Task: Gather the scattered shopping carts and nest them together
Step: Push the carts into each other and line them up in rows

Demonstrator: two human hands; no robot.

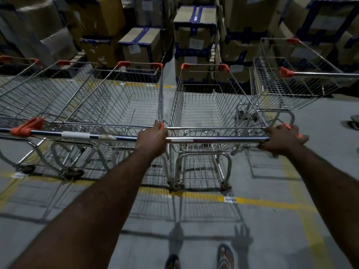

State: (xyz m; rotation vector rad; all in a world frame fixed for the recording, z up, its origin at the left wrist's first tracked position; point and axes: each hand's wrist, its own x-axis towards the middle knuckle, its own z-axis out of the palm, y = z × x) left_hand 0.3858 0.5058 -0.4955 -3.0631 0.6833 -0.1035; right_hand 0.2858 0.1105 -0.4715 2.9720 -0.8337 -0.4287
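A wire shopping cart (211, 111) with orange corner caps stands straight ahead of me. My left hand (152, 137) grips the left end of its chrome handle bar (217, 140), and my right hand (282, 139) grips the right end. Directly to its left stands a second cart (124, 101), side by side and almost touching. Further left are more carts (35, 94), their baskets overlapping one another. Another cart (291, 82) stands at the right, turned at an angle, its handle (326, 75) pointing right.
Stacked cardboard boxes (194, 35) with blue tape stand on pallets behind the carts. Yellow lines (262, 202) mark the grey concrete floor. My sandalled feet (225, 257) show at the bottom. A dark object (354, 122) lies at the right edge.
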